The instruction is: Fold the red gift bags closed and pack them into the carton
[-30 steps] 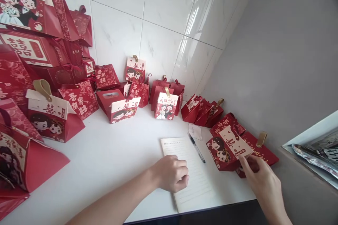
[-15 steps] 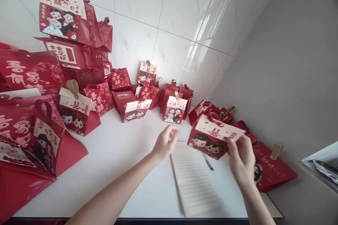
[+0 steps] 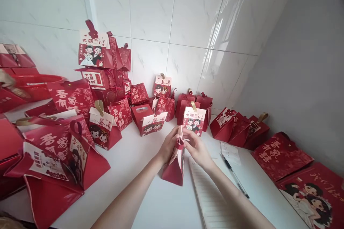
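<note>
A small red gift box (image 3: 174,166) with a white flap and a red loop at its top hangs just above the white counter (image 3: 139,171), held by its upper end. My left hand (image 3: 168,145) pinches the top from the left. My right hand (image 3: 196,147) pinches it from the right, fingers closed around the loop. An open lined notebook (image 3: 212,200) lies right of the box under my right forearm, and a black pen (image 3: 235,179) lies beside it.
Many red wedding gift boxes and bags crowd the counter: a tall stack (image 3: 99,64) at the back left, large bags (image 3: 53,157) at the near left, a row (image 3: 193,118) along the tiled wall, flat bags (image 3: 282,154) at the right. A paper slip (image 3: 230,152) lies by the pen.
My right hand lifted the red box from the right of the notebook and carried it left. My left hand left the notebook and joined it at the box's top. The view has shifted left.
</note>
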### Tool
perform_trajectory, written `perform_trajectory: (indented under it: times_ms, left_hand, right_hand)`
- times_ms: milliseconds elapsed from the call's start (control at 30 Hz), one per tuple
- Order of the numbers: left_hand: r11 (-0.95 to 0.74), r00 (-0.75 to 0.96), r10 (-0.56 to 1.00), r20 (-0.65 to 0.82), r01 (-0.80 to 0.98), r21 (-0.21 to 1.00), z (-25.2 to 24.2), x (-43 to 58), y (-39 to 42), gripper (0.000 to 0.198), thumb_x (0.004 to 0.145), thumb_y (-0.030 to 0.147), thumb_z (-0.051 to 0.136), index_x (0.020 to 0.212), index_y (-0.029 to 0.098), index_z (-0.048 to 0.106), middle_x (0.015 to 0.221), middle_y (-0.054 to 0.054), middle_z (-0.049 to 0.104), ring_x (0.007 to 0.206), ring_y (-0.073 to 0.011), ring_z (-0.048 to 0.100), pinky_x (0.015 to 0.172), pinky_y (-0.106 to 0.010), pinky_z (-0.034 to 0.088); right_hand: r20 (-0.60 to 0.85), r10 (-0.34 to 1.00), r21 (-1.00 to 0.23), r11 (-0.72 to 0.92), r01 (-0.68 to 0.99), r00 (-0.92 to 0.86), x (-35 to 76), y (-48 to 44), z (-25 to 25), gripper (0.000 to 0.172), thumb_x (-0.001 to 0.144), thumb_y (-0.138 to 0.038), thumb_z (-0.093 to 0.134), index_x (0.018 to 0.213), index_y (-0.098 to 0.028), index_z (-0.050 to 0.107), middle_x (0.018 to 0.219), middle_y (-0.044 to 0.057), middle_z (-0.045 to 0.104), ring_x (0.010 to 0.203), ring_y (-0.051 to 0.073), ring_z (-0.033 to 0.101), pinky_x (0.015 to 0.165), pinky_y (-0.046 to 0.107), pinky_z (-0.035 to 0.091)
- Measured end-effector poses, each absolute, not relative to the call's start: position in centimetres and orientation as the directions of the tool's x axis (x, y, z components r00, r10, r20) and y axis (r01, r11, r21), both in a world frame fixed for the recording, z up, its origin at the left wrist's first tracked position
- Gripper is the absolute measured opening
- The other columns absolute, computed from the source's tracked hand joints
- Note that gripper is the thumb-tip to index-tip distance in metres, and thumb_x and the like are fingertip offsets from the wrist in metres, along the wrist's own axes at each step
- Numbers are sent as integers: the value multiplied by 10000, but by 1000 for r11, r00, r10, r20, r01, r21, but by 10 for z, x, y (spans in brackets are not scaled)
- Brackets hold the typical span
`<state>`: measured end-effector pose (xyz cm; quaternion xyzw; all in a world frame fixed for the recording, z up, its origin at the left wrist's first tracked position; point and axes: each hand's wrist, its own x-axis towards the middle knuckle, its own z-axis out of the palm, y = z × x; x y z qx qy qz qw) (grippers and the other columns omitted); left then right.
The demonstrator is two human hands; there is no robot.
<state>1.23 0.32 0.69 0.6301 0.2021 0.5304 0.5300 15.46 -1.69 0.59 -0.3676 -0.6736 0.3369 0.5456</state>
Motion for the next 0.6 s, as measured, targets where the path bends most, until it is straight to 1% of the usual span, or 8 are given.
perform_trajectory:
  times_ms: [67, 133, 200, 300, 367, 433, 533, 600]
  left_hand:
    - [-388, 366, 811, 457, -249, 887, 7, 12, 2, 450, 839, 529, 468, 1080, 165, 576, 1097, -79, 633, 1045, -252, 570, 914, -353, 416]
    - [-420, 337, 824, 455, -174, 891, 6, 13, 1, 429, 822, 544, 503, 999, 162, 584, 1020, -69, 643, 962, -229, 589, 854, -324, 431]
    - [-432, 273, 853, 445, -110, 895, 5, 15, -2, 406, 802, 542, 545, 947, 164, 569, 955, -58, 642, 882, -203, 597, 784, -295, 443]
    - [-436, 127, 890, 439, -46, 899, 5, 20, -6, 362, 767, 510, 614, 870, 175, 520, 830, -24, 619, 770, -167, 587, 694, -258, 443]
    - [-429, 14, 903, 429, -28, 903, 7, 24, -9, 352, 741, 483, 651, 820, 185, 479, 752, 7, 581, 706, -146, 567, 647, -241, 438]
    - [-413, -50, 910, 412, -24, 910, 10, 26, -10, 354, 720, 461, 672, 782, 191, 453, 702, 30, 546, 657, -129, 548, 607, -226, 433]
    - [-437, 18, 899, 437, 17, 899, 15, 27, -13, 339, 723, 427, 668, 694, 194, 422, 602, 58, 476, 558, -101, 491, 526, -201, 405]
    - [-499, 108, 864, 491, 63, 864, 19, 25, -16, 292, 742, 374, 649, 673, 192, 431, 580, 59, 462, 524, -93, 475, 494, -196, 397]
  right_hand:
    - [499, 867, -844, 485, 228, 1, 158, -21, -2, 435, 739, -478, 702, 1081, -241, 575, 1099, 79, 605, 1007, 251, 571, 901, 447, 454]
    - [506, 856, -840, 463, 283, 103, 164, -29, -3, 377, 740, -499, 697, 982, -226, 603, 1013, 68, 619, 970, 247, 570, 888, 439, 453]
    - [518, 845, -842, 477, 251, 132, 169, -36, 2, 337, 835, -538, 572, 893, -209, 619, 926, 64, 628, 926, 234, 579, 864, 411, 458]
    - [580, 809, -812, 565, 151, 94, 171, -45, 13, 458, 922, -579, 377, 867, -199, 628, 867, 65, 634, 865, 220, 591, 811, 367, 468]
    - [613, 786, -787, 598, 149, 84, 169, -49, 18, 421, 894, -581, 442, 873, -199, 619, 854, 53, 634, 812, 210, 589, 745, 333, 472]
    - [600, 791, -795, 574, 196, 121, 167, -51, 21, 326, 853, -520, 553, 850, -199, 607, 797, 29, 624, 727, 186, 572, 660, 292, 457]
    - [557, 802, -827, 513, 229, 214, 166, -51, 25, 238, 841, -426, 584, 794, -194, 613, 672, -2, 586, 610, 149, 515, 573, 254, 411]
    - [558, 795, -827, 509, 238, 238, 167, -51, 28, 220, 838, -394, 583, 765, -192, 630, 669, 1, 589, 615, 144, 510, 583, 252, 405]
